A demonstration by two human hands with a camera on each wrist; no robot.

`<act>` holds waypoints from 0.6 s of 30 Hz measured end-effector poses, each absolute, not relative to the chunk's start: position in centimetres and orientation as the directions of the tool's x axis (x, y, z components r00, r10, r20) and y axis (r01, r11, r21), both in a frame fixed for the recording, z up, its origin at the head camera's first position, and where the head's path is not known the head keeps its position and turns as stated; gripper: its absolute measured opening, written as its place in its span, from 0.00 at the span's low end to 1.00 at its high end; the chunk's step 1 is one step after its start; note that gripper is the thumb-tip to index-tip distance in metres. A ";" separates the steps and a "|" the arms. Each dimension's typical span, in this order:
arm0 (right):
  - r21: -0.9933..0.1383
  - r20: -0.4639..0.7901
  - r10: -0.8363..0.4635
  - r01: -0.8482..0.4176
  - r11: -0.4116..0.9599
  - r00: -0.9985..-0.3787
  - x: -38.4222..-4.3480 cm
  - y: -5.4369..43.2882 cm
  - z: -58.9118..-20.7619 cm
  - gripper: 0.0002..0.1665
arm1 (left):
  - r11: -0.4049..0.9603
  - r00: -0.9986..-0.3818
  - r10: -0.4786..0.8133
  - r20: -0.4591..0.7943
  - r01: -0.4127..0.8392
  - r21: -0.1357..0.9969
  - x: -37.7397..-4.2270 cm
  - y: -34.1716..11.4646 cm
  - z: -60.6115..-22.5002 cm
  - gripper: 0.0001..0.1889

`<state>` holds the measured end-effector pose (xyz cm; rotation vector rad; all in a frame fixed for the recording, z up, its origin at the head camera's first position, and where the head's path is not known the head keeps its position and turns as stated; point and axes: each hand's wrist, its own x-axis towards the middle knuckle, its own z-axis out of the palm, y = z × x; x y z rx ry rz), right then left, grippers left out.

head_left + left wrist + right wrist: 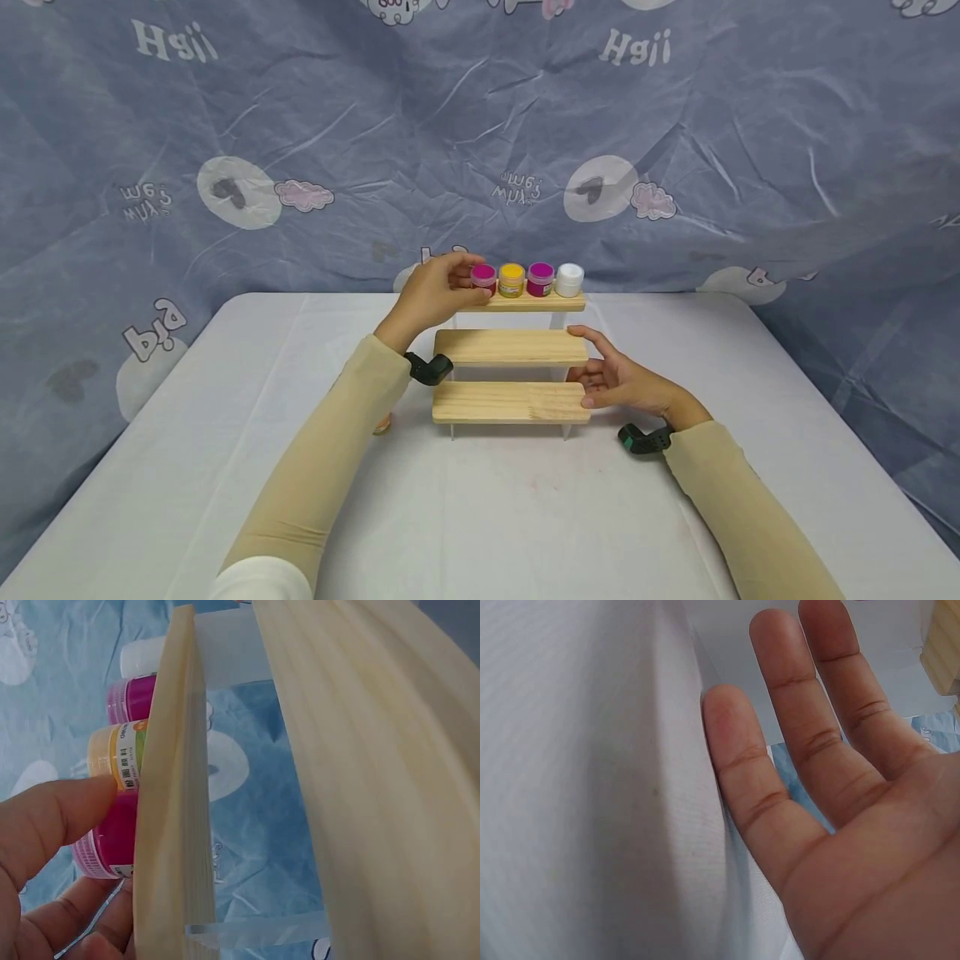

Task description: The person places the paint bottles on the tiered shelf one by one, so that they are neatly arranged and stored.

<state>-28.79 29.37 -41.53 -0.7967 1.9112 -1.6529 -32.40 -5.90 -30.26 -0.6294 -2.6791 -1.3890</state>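
Note:
A three-step wooden display stand with clear supports stands on the table. Along its top board sit small paint jars in a row: a magenta jar at the left end, then a yellow jar, a purple jar and a white jar. My left hand pinches the magenta jar, the thumb on its near side and the fingers behind. At the stand's right side, my right hand touches the board ends with index fingertip and thumb; its other fingers extend loosely.
A white cloth covers the table. Beside my left forearm a small orange-brown object shows, partly hidden by the sleeve. Behind the table hangs a blue-grey printed curtain. Each wrist wears a black band.

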 end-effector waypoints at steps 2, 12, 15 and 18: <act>-0.989 0.012 -0.703 -0.113 0.097 -0.711 -28.8 29.4 -41.6 0.61 | 0.502 -0.910 0.342 0.234 0.387 0.773 -32.4 -6.0 -30.2 0.30; -0.988 0.022 -0.709 -0.122 0.091 -0.705 -28.9 29.5 -41.7 0.61 | 0.440 -0.896 0.335 0.293 0.423 0.792 -31.0 -7.4 -30.8 0.31; -0.988 0.021 -0.708 -0.123 0.094 -0.706 -28.8 29.5 -41.7 0.61 | 0.398 -0.884 0.320 0.341 0.452 0.798 -30.1 -8.2 -31.0 0.30; -0.988 0.021 -0.707 -0.124 0.095 -0.707 -28.8 29.5 -41.6 0.61 | 0.365 -0.865 0.305 0.398 0.492 0.790 -29.3 -9.0 -31.1 0.27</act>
